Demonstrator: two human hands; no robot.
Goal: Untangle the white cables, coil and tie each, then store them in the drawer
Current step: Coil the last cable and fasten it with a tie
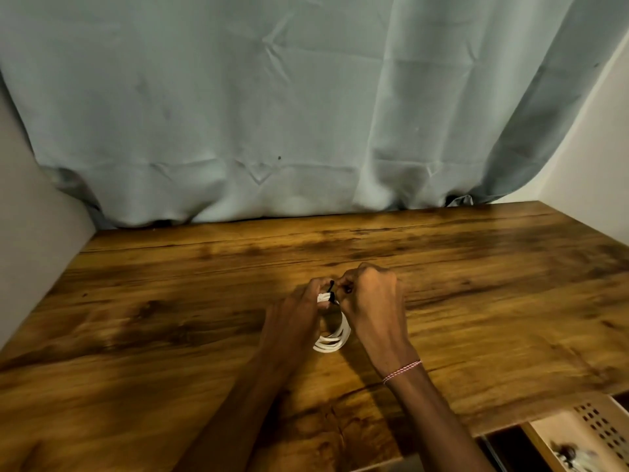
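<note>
A white cable (335, 338) is wound into a small coil that stands on the wooden table (170, 318) at its middle. My left hand (292, 321) grips the coil's top from the left. My right hand (371, 301) pinches a thin black tie (331, 291) that wraps the coil's upper strands, with one end of the tie sticking up between my fingers. At the lower right the drawer (585, 434) stands open, pale wood with a perforated side; something small and blurred lies inside it.
A grey-green curtain (272, 114) hangs along the table's far edge. Pale walls close in on the left and right. The table's front edge ends just left of the drawer.
</note>
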